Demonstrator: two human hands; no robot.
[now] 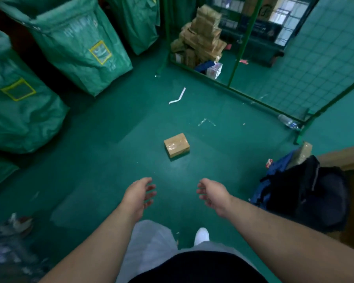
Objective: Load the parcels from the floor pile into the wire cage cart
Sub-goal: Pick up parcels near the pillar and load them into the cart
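Reaching out at lower centre, the left hand (138, 194) and right hand (214, 194) are spread and empty. A parcel (176, 145) lies mid-frame on the floor (110, 160), apart from both. The cart (253, 58), upper right, holds stacked boxes (202, 37).

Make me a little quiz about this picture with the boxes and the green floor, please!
1. True or false: the left hand and the right hand are both holding something.
2. Where does the small taped parcel lie? A) in the wire cage cart B) alone on the green floor C) in a green sack
3. Fill in: the stacked brown parcels already stand inside the ____.

Key: 1 false, both hands are open and empty. 2 B. 3 wire cage cart.
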